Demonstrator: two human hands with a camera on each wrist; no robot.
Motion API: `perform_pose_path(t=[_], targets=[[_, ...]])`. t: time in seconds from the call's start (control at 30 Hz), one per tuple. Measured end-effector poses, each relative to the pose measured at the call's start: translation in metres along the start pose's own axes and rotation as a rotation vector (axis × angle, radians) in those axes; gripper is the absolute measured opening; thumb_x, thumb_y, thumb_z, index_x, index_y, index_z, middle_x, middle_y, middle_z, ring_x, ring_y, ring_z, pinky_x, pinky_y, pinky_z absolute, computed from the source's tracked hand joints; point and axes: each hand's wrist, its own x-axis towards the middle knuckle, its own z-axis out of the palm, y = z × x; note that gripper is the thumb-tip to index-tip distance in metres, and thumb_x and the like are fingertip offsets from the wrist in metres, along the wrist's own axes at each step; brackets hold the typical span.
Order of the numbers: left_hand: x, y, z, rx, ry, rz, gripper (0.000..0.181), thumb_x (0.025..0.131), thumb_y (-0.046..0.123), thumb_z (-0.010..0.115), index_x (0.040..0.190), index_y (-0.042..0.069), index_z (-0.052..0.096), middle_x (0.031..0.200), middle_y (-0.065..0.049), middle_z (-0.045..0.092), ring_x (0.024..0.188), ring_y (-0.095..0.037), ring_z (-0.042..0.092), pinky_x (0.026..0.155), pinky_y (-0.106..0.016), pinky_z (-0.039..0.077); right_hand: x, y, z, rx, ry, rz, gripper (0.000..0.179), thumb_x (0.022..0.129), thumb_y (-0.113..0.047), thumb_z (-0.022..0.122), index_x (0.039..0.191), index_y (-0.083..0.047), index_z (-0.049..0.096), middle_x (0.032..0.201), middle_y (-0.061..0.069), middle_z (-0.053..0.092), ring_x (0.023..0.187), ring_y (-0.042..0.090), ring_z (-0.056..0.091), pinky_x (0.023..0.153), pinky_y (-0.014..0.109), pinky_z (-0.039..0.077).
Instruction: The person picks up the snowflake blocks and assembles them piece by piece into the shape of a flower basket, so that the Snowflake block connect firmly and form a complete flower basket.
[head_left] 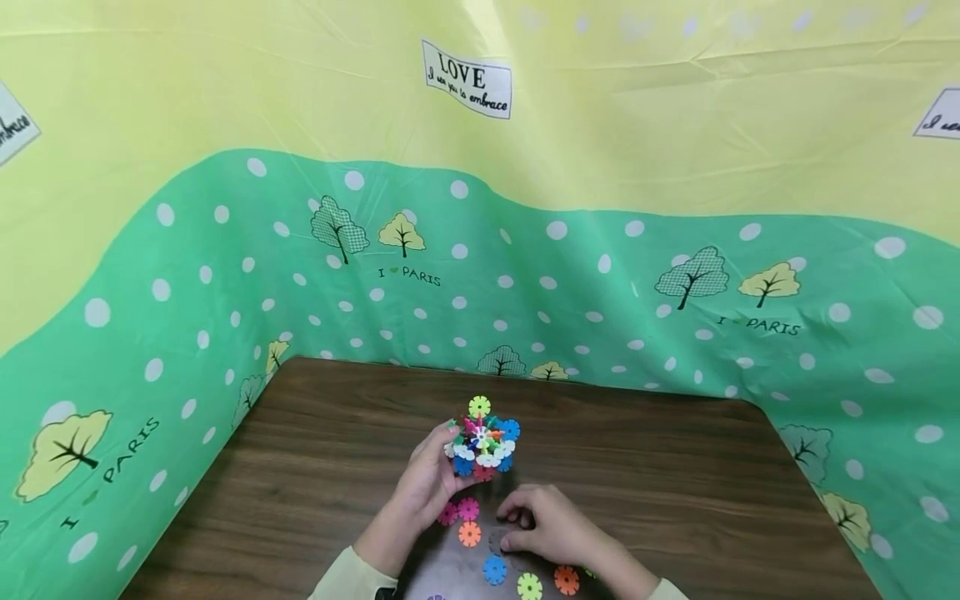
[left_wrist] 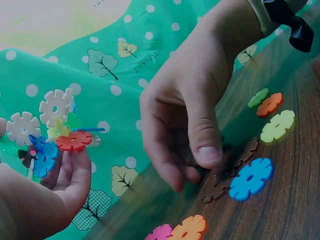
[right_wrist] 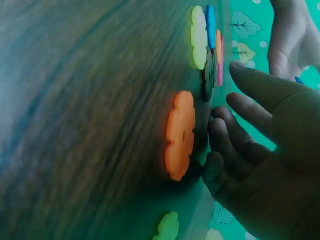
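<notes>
In the head view my left hand (head_left: 423, 483) holds up a ball-like cluster of interlocked plastic snowflake discs (head_left: 483, 446), in white, blue, red, yellow and green. Its fingertips support the cluster from below in the left wrist view. My right hand (head_left: 551, 523) hovers low over the table with loosely bent fingers, and nothing shows between them. Beneath its thumb and fingers lie dark brown discs (left_wrist: 216, 191), hard to make out against the wood. A blue disc (left_wrist: 251, 179) lies right beside them. An orange disc (right_wrist: 180, 136) is near the right fingertips in the right wrist view.
Loose discs lie flat on the dark wooden table (head_left: 337, 433): pink (head_left: 468, 508) and orange (head_left: 469, 533) near the left wrist, yellow-green (head_left: 529, 586) and orange-red (head_left: 567, 579) near the right forearm. A green and yellow printed curtain (head_left: 570, 283) surrounds the table.
</notes>
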Motion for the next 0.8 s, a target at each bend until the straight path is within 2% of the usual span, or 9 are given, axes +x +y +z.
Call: perform_pose_path(t=[0.27,0.57,0.8], targets=[[0.0,0.0,0.0,-0.006,0.004,-0.005,0.052,0.105,0.036,0.053,0.146,0.006,0.04,0.129,-0.009,0.068,0.113,-0.022,0.069,0.097,-0.049,0.056,0.001,0.0,0.007,-0.116,0.006,-0.016,0.026,0.08,-0.032,0.089,0.102,-0.021,0.081,0.092,-0.014,0.065,0.082,0.0,0.055,0.068,0.02,0.046],[-0.001,0.0,0.001,0.002,-0.005,0.001,0.048,0.105,0.036,0.054,0.142,0.007,0.042,0.127,-0.008,0.067,0.112,-0.021,0.069,0.098,-0.049,0.055,-0.002,0.002,0.011,-0.079,0.052,-0.002,0.018,0.082,-0.029,0.088,0.098,-0.022,0.082,0.089,-0.013,0.065,0.08,0.001,0.057,0.067,0.02,0.046],[-0.001,0.002,0.001,-0.001,0.015,-0.005,0.048,0.104,0.035,0.054,0.142,0.008,0.041,0.127,-0.007,0.066,0.111,-0.022,0.068,0.098,-0.049,0.053,0.0,0.0,0.009,-0.035,0.027,0.043,0.015,0.082,-0.025,0.087,0.094,-0.02,0.079,0.089,-0.011,0.064,0.079,0.001,0.057,0.067,0.021,0.048]])
